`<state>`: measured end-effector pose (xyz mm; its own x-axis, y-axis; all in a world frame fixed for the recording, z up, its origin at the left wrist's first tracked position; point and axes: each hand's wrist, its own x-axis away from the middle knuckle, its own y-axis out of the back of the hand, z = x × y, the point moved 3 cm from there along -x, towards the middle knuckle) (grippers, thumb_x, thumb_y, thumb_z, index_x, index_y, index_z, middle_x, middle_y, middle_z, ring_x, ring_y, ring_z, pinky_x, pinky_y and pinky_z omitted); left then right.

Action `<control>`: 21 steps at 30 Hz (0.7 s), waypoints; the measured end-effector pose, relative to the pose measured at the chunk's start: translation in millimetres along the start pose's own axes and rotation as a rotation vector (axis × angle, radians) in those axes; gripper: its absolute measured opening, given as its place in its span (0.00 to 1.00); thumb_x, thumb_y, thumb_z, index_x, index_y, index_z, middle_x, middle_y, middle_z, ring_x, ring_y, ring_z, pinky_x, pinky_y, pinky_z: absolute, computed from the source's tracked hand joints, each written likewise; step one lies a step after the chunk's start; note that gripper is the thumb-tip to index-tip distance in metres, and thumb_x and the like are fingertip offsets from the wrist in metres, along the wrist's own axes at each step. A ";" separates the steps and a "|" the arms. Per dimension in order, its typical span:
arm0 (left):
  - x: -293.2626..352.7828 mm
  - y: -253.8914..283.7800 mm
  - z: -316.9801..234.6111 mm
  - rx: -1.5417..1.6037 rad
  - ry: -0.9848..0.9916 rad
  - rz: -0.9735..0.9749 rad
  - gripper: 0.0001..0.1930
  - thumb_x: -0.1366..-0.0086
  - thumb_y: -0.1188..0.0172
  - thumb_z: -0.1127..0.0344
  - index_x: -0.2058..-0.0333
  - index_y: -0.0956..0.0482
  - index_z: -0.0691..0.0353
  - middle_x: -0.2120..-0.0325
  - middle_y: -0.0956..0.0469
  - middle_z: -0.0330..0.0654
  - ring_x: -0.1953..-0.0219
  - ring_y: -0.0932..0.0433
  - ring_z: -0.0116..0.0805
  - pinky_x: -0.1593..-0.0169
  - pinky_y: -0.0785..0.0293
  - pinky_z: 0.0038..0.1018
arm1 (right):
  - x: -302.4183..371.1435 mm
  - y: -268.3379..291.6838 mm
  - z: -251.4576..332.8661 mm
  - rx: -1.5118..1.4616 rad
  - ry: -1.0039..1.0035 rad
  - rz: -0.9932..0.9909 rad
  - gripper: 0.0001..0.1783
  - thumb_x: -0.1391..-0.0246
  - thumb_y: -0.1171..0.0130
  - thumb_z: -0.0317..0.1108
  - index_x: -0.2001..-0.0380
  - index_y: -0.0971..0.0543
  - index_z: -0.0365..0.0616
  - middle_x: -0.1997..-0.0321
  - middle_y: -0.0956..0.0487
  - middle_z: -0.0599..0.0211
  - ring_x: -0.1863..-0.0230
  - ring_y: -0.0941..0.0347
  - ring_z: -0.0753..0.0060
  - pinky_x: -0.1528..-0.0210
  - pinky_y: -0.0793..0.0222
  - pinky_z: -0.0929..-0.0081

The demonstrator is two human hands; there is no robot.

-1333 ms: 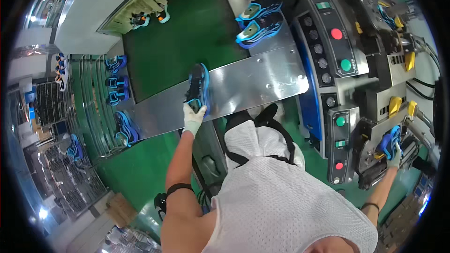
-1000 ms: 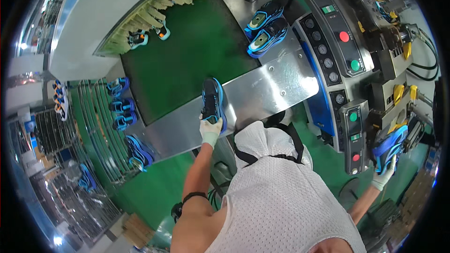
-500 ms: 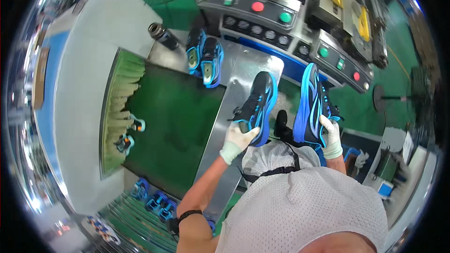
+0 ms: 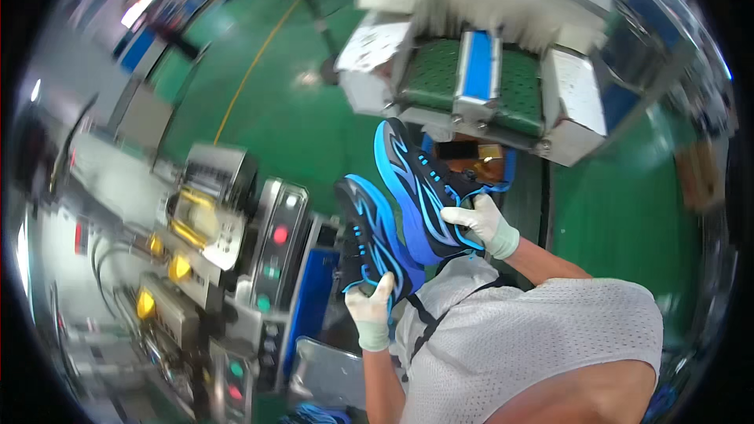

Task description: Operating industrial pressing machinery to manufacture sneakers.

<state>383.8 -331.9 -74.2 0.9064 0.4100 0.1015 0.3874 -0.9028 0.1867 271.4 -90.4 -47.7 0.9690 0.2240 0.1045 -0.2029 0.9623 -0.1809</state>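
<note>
Both my hands wear pale gloves, and each grips a black sneaker with a blue sole. My left hand (image 4: pixel 368 314) is closed round the heel end of the left sneaker (image 4: pixel 379 242), thumb over its collar. The right sneaker (image 4: pixel 410 180) is held the same way by my right hand (image 4: pixel 482 224), with the thumb across its side. Their blue soles face each other and lie close together in front of my body, toes pointing away from me. My fingers under the shoes are partly hidden.
Ahead stands a machine with a bristle curtain (image 4: pixel 487 22) over two green belts, split by a blue strip (image 4: pixel 477 67). A blue bin (image 4: pixel 506 174) sits below it. On the left are a control panel (image 4: pixel 276 255) with coloured buttons and a metal tray (image 4: pixel 334 373).
I have turned to my right: the control panels have swung to the left side and the bristle machine now lies ahead. Both sneakers stay in my hands, brought closer together.
</note>
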 end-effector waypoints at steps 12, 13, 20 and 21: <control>-288.2 -318.3 -120.0 -0.540 -0.493 0.254 0.38 0.46 0.28 0.55 0.40 0.33 0.66 0.56 0.19 0.58 0.52 0.19 0.54 0.46 0.25 0.40 | -127.5 274.0 65.1 0.798 0.163 -0.969 0.26 0.51 0.33 0.44 0.55 0.20 0.33 0.57 0.17 0.44 0.54 0.21 0.45 0.48 0.27 0.60; -309.2 -351.6 -112.3 -0.487 -0.524 0.279 0.42 0.45 0.29 0.55 0.35 0.38 0.63 0.51 0.20 0.56 0.49 0.21 0.54 0.43 0.27 0.40 | -160.3 314.4 23.5 1.053 0.237 -1.153 0.24 0.52 0.32 0.45 0.62 0.19 0.32 0.62 0.17 0.47 0.58 0.20 0.48 0.51 0.27 0.59; -344.4 -401.3 -123.8 -0.270 -0.654 0.180 0.38 0.44 0.32 0.59 0.38 0.34 0.70 0.41 0.30 0.60 0.37 0.32 0.55 0.33 0.37 0.38 | -256.7 434.0 61.5 2.052 0.031 -0.636 0.46 0.49 0.33 0.57 0.43 0.29 0.25 0.42 0.25 0.38 0.44 0.25 0.49 0.41 0.31 0.59; -328.9 -372.9 -101.0 -0.082 -0.630 0.109 0.35 0.43 0.33 0.60 0.40 0.33 0.72 0.42 0.30 0.61 0.40 0.30 0.55 0.35 0.34 0.39 | -254.3 354.8 88.2 1.308 0.495 -1.002 0.43 0.44 0.34 0.51 0.40 0.32 0.23 0.38 0.27 0.38 0.41 0.27 0.47 0.38 0.32 0.57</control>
<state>-75.9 -117.0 -78.6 0.8746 0.1386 -0.4646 0.2956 -0.9121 0.2842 -59.4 207.7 -52.2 0.6770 -0.3193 -0.6631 0.7336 0.2197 0.6431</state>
